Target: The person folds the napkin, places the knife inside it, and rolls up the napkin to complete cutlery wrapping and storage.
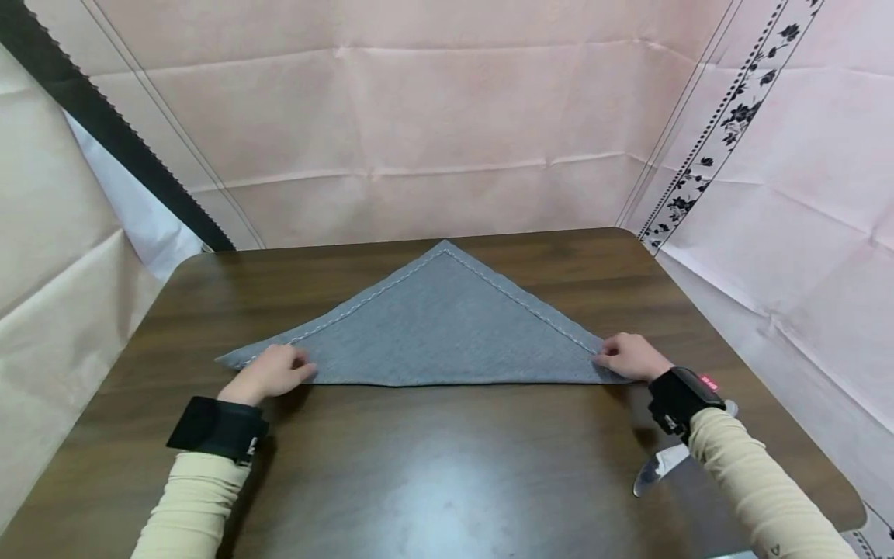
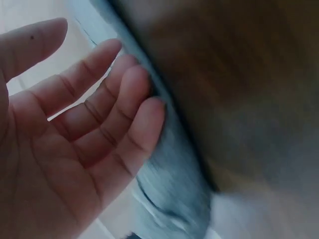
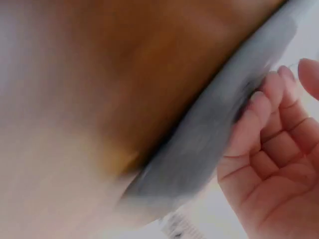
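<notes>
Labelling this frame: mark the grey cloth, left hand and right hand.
grey cloth (image 1: pixel 447 330): head view, middle of the folded triangle.
left hand (image 1: pixel 271 373): head view, back of the hand.
right hand (image 1: pixel 628 355): head view, back of the hand.

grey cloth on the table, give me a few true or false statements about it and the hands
1. The grey cloth lies folded into a triangle. True.
2. Its point faces the person. False: the point faces away, toward the far edge of the table.
3. The left hand rests on the cloth's left corner. True.
4. The right hand is lifted well above the table. False: it is down at the cloth's right corner.
5. The cloth has light stitching along its edges. True.
</notes>
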A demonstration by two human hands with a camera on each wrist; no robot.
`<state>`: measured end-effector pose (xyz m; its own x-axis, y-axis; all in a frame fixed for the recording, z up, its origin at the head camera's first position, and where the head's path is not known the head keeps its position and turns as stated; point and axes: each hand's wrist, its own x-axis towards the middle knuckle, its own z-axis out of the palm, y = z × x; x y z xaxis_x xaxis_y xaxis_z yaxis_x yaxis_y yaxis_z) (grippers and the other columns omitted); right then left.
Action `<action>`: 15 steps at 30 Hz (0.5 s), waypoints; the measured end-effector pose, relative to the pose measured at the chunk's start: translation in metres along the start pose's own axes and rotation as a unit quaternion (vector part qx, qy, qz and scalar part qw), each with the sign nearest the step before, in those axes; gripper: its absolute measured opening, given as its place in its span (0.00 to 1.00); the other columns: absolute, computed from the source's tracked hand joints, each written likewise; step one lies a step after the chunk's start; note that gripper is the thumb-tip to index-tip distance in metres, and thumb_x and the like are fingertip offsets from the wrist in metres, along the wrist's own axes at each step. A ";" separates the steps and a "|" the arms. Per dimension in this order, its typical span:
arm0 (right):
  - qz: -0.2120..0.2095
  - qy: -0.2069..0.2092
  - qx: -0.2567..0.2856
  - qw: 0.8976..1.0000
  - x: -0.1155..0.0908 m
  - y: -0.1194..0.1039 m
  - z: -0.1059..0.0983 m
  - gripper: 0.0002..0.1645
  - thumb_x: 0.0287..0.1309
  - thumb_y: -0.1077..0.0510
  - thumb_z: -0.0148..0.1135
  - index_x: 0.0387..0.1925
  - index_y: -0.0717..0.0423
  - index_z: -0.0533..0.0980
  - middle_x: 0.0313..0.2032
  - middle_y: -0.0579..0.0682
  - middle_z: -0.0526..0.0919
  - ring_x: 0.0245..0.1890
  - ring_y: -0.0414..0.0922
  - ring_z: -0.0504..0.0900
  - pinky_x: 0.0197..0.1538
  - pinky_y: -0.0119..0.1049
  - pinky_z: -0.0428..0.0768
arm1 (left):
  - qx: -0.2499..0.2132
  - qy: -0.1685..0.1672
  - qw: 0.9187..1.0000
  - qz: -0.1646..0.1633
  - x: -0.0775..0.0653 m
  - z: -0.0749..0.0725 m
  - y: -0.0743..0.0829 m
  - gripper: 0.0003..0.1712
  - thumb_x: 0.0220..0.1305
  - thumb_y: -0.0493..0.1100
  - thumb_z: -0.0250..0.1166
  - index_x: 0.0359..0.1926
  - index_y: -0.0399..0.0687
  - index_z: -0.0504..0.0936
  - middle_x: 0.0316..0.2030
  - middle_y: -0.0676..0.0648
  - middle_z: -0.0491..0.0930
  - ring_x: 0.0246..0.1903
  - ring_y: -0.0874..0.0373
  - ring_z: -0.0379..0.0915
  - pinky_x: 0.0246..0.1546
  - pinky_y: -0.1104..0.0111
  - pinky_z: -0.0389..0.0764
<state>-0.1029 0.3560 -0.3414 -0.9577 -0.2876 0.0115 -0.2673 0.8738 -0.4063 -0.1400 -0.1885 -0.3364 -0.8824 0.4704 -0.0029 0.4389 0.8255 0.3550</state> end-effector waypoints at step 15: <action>0.024 -0.102 0.011 0.994 -0.007 0.023 -0.005 0.23 0.46 0.45 0.68 0.18 0.54 0.65 0.16 0.43 0.61 0.19 0.40 0.63 0.26 0.33 0.59 | -0.088 -0.075 0.987 -0.109 -0.017 -0.016 -0.035 0.11 0.61 0.40 0.57 0.24 0.41 0.68 0.15 0.51 0.64 0.13 0.60 0.62 0.16 0.67 0.67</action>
<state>-0.1027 0.3806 -0.3461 -0.9270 -0.3214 -0.1931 -0.2174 0.8803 -0.4218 -0.1436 -0.2305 -0.3338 -0.9118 0.3399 -0.2303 0.1944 0.8514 0.4872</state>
